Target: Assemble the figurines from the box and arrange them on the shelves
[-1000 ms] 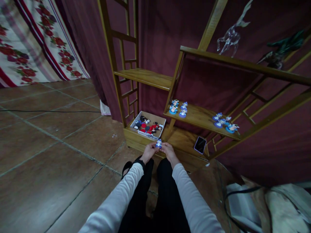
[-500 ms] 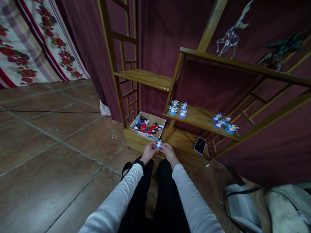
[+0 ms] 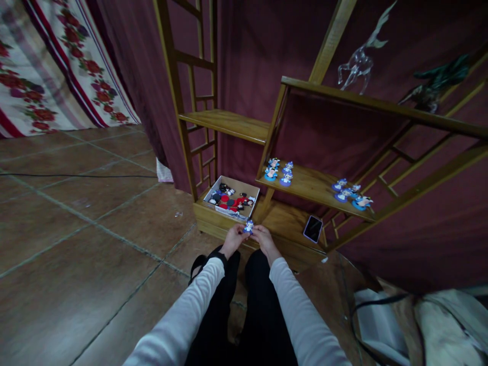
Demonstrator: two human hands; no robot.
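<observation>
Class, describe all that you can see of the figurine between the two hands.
The small figurine is white and blue-purple, with a purple top and a purple base; its surface looks like painted plastic. It appears whole and is held upright. The fingers of the left hand and the right hand touch it low down, one from each side. In view, it sits just below the near edge of the open box. Its finer details are too small to make out.

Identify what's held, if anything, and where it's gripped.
Small purple-and-white figurine, held at the sides of its purple base by the left hand and right hand.
</observation>
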